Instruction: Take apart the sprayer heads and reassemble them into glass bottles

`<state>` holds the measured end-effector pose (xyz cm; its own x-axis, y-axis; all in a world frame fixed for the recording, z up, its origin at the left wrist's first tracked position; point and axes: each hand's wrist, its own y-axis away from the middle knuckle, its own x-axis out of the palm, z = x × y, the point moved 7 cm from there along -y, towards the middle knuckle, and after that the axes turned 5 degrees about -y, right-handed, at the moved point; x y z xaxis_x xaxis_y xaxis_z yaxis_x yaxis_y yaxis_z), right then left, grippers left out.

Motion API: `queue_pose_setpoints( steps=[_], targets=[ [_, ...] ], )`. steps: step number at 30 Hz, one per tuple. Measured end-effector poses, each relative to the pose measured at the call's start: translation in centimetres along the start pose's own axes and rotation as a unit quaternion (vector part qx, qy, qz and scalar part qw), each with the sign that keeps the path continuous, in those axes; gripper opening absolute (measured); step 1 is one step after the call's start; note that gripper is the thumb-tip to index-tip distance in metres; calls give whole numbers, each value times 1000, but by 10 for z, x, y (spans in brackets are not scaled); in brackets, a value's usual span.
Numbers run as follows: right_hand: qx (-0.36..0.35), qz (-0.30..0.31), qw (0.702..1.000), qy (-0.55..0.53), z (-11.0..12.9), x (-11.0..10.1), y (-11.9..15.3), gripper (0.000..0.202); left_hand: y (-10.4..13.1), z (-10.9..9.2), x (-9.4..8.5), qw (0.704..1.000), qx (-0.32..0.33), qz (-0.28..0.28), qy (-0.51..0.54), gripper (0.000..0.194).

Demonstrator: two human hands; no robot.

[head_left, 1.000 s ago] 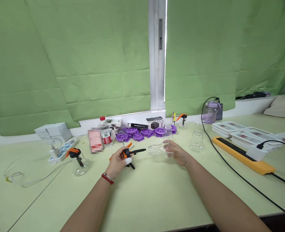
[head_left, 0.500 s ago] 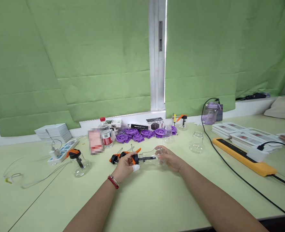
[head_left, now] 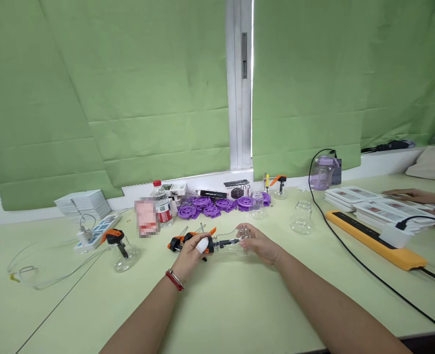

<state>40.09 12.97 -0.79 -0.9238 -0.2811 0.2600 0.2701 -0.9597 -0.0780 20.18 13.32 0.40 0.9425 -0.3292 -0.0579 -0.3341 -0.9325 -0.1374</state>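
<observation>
Between my hands a clear glass bottle [head_left: 232,250] lies on its side, its neck toward the left. My left hand [head_left: 188,254], with a white wrap on the thumb, is closed around the black and orange lid [head_left: 210,244] at the neck. The lid's black stem [head_left: 227,242] reaches inside the glass. My right hand [head_left: 261,244] grips the bottle's wide base. Beyond my left hand, loose black and orange lids [head_left: 175,243] with thin metal tubes rest on the table, partly hidden by the fingers.
A lidded glass bottle [head_left: 126,263] stands left; another [head_left: 281,192] stands at the back. Glass bottles without lids [head_left: 301,219] stand to the right. Purple plastic parts [head_left: 213,210] line the window side. An orange power strip [head_left: 375,241], black cable and a co-worker's hands [head_left: 412,195] are at right.
My left thumb has moved up across the lid, and a dark tip now shows below it. My right hand keeps its hold. The co-worker's hands reach further in over the white stacks.
</observation>
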Motion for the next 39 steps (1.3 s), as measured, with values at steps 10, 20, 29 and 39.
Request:
queue_pose_setpoints(
  steps=[10, 20, 29, 39],
  targets=[
    [-61, 3, 997, 43, 9, 3, 2, 57, 2, 11, 5, 989, -94, -37, 108, 29],
    [-68, 28, 990, 119, 7, 19, 9, 66, 9, 31, 4, 977, -206, -47, -11, 52],
    [13, 26, 992, 119, -8, 17, 5, 48, 9, 22, 6, 983, -159, -81, -43, 47],
    [23, 38, 995, 94, -9, 17, 7, 58, 2, 33, -4, 982, -161, -77, -57, 52]
  ],
)
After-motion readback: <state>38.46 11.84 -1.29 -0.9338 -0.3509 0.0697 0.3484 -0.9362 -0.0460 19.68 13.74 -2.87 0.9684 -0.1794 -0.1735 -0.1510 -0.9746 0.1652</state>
